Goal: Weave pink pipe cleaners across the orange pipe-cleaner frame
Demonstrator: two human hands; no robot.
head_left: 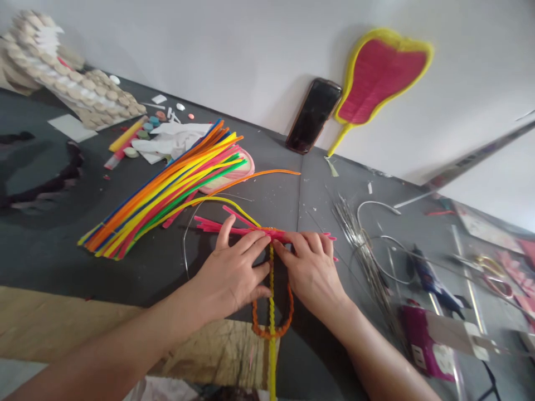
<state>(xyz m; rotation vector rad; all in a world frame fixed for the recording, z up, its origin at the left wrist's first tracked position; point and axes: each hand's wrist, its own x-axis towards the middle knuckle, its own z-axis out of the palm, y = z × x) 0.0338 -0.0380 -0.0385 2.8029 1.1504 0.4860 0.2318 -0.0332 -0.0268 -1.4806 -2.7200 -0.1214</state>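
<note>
Several pink pipe cleaners [209, 225] lie crosswise in front of me, bunched over the top of a twisted yellow pipe-cleaner stem [272, 267]. The fingertips of my left hand [234, 273] press on the pink bunch near its middle, with one finger raised. From the other side, my right hand [311, 264] has its fingers closed over the bunch, thumb close to the stem. A twisted orange pipe-cleaner loop [291, 303] hangs around the stem below my hands. The exact crossing point is partly hidden by my fingers.
A multicoloured bundle of pipe cleaners [163, 189] lies left. A phone [313, 115] and a red fan shape with yellow edging [370, 81] lean on the wall. Wires [363, 245], a glue gun [434, 278] and scissors [493, 273] lie right. A beige model [75, 83] stands back left.
</note>
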